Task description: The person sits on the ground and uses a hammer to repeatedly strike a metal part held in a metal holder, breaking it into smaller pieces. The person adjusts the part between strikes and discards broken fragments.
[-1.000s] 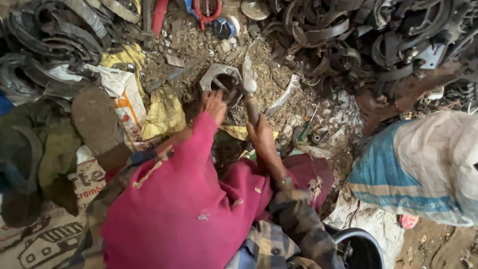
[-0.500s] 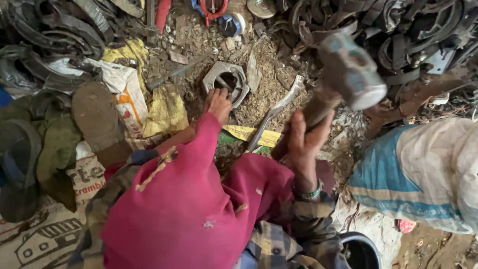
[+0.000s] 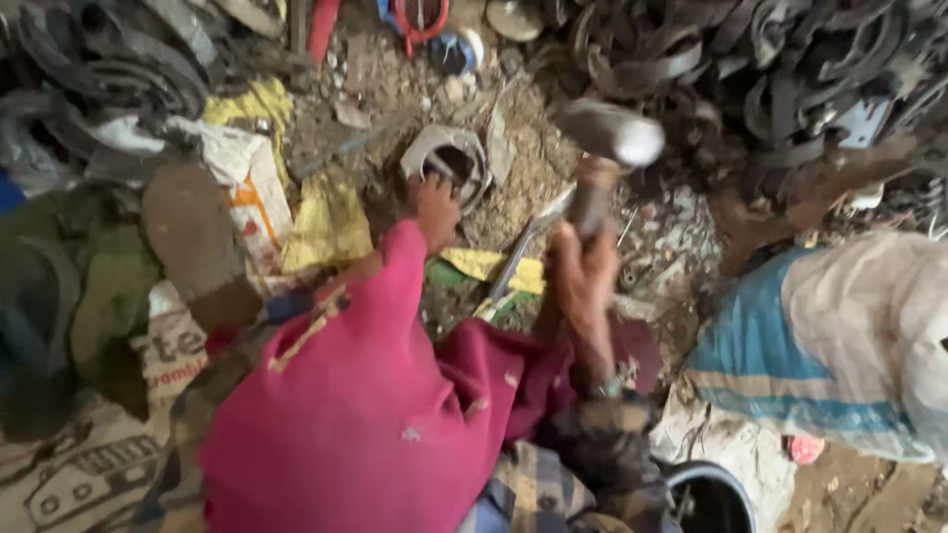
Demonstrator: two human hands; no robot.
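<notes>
So from the head cam looking straight down: the right hand (image 3: 583, 271) is wrapped tight around the handle of a hammer (image 3: 604, 148), fist fully closed, with the hammer raised so its metal head sits up above the ground and looks motion-blurred. The left hand (image 3: 434, 202) is stretched forward out of a big pink sleeve (image 3: 365, 395) and rests its fingertips on the near edge of a curved grey metal piece (image 3: 446, 158) lying on the dirt; fingers look bent down onto it, pinning or pinching it, but it's too blurry to tell whether they actually close around the rim. That metal piece sits just left of and below the hammer head, with a gap between them. A long thin metal bar (image 3: 523, 257) lies on the ground between the two hands, over a yellow scrap (image 3: 489, 265). Piles of dark curved scrap metal (image 3: 790, 79) fill the top right and top left. A yellow and white sack (image 3: 252, 188) lies left of the metal piece, near a worn sandal sole (image 3: 188, 232). Off to the right there's another person's blue and white cloth (image 3: 839, 345), well apart from both hands.
</notes>
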